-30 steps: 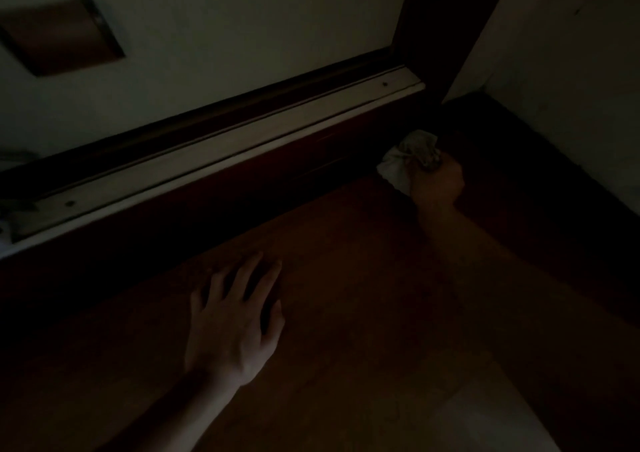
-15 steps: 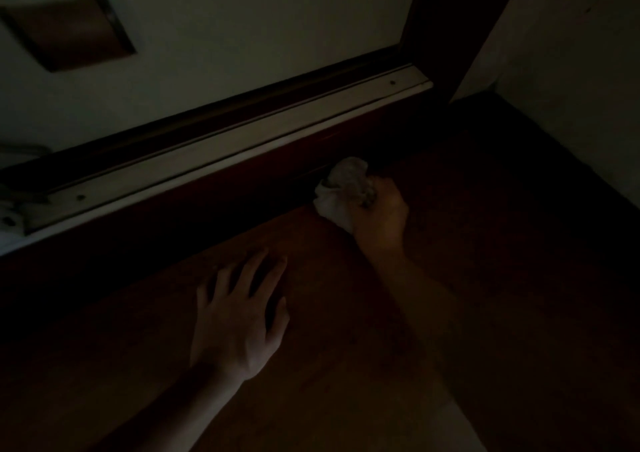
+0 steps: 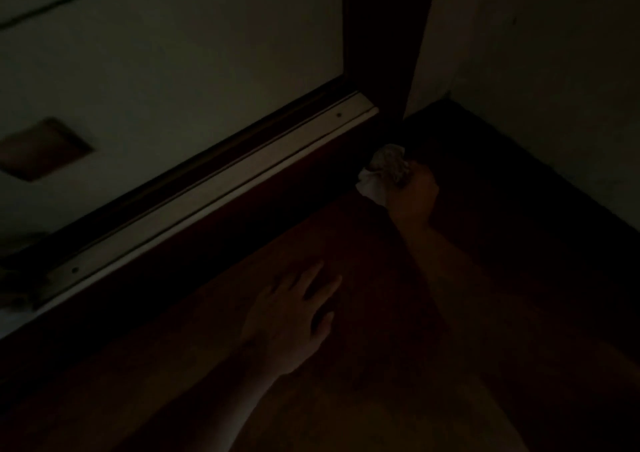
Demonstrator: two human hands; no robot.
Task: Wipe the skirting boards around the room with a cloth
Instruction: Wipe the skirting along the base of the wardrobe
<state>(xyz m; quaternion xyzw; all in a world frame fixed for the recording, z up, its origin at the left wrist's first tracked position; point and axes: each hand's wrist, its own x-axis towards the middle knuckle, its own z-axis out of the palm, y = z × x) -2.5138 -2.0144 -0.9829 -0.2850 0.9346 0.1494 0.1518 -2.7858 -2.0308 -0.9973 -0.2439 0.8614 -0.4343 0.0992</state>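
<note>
Light: very low, detail poor.

Cloth (image 3: 383,170): pale, crumpled into a bundle. It sits low in the corner, at the right-hand end of the skirting board (image 3: 242,224), just below the foot of a dark upright post (image 3: 384,35). It looks pressed against the board's face. The shadow makes it impossible to tell whether its lower edge also touches the floor (image 3: 363,264).

Right hand (image 3: 414,195): grips the cloth, with the fingers (image 3: 411,178) curled round the bundle and the knuckles turned toward the corner. The forearm runs back from it toward the lower right, low over the floor.

Left hand (image 3: 289,320): well apart from the cloth and nearer the viewer. Palm down on the floor, fingers straight and slightly spread, holding nothing. Its forearm leads off to the lower left.

Skirting board: a dark band running diagonally from lower left up to the corner. The reddish-brown wooden floor meets its lower edge.

Above the board: a pale strip (image 3: 214,188) runs parallel to it, with one small screw head near each end (image 3: 338,114). A darker groove lies along its upper side.

Above that: a pale panel (image 3: 173,53) with a brown rectangular patch (image 3: 43,148) at far left.

Right of the post: a pale wall (image 3: 540,70) runs off toward the right edge, with a dark band along its foot.
</note>
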